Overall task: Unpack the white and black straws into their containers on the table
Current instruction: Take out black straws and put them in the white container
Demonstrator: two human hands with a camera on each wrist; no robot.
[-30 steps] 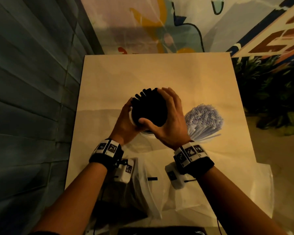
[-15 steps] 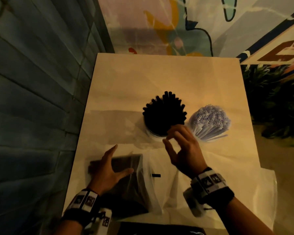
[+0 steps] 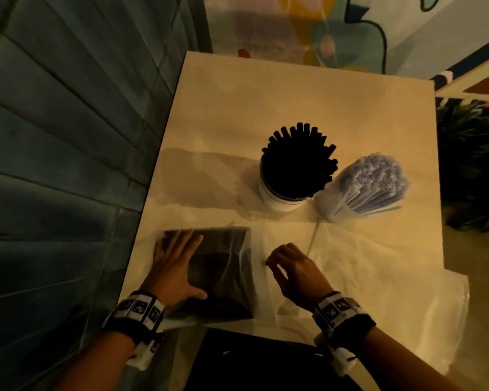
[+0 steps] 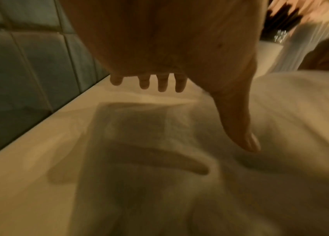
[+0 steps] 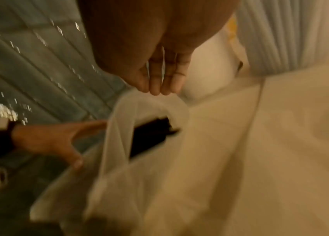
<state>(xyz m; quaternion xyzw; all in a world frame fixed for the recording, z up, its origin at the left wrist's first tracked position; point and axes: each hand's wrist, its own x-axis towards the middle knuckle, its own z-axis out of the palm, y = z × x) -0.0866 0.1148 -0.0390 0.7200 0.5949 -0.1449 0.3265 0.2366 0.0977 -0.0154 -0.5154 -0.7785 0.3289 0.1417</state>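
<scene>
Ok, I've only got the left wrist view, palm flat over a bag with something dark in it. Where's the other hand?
Observer: The right hand is just right of the bag, fingertips at its open mouth. I cannot tell whether they pinch the plastic.
Operator: What's the dark stuff inside?
Observer: Black straws; the right wrist view shows them through the mouth.
Operator: And the containers?
Observer: In the head view the white cup stands packed with more black ones, and the white straws stand in a bundle close on its right.
</scene>
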